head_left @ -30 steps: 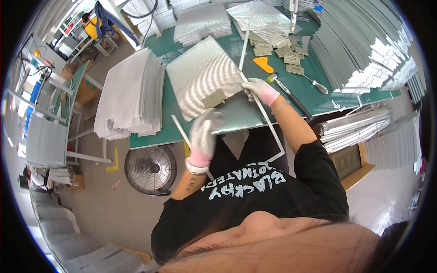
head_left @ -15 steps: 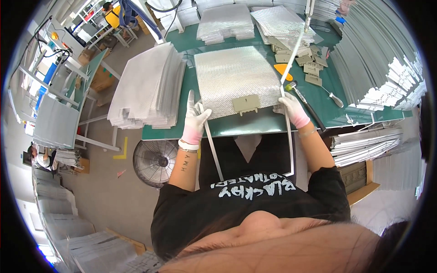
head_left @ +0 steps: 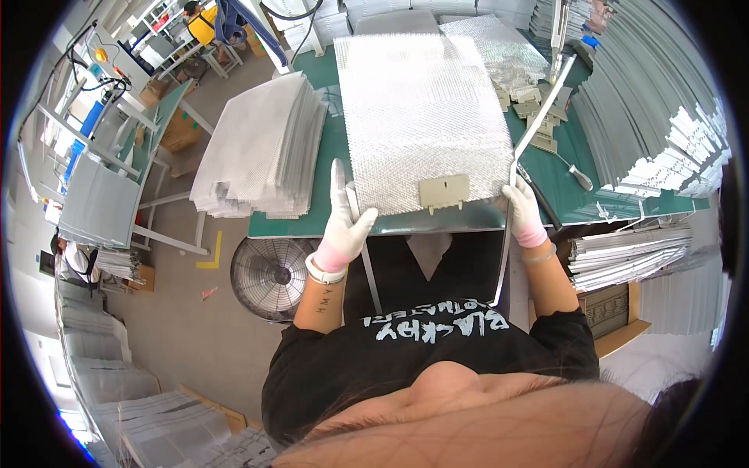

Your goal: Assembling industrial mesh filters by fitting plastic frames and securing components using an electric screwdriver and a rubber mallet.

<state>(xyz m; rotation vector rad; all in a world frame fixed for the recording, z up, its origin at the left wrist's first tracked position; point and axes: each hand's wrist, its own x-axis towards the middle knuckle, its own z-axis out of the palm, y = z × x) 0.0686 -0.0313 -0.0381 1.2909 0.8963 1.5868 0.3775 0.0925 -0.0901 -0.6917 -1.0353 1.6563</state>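
A silver mesh panel [head_left: 425, 117] is tilted up off the green table, a beige plate [head_left: 445, 191] at its near edge. Thin pale frame strips [head_left: 503, 261] run from both hands down to my shirt; the right one bends and continues up along the panel's right side. My gloved left hand [head_left: 345, 234] is closed at the panel's near left corner, with a strip end between thumb and fingers and the index finger stretched out. Gloved too, my right hand [head_left: 526, 214] pinches the frame strip at the near right corner. Its fingertips are partly hidden behind the panel.
A tall stack of mesh sheets [head_left: 253, 148] stands at the left. Beige plates [head_left: 542, 117], a screwdriver [head_left: 579, 175] and a dark tool handle [head_left: 542, 195] lie at the right, beside stacked strips [head_left: 659, 117]. Below the left table edge is a floor fan [head_left: 273, 277].
The mesh panel has come up and nearer, covering more of the table and the orange piece behind it. Both hands have shifted slightly right with the frame, still holding it.
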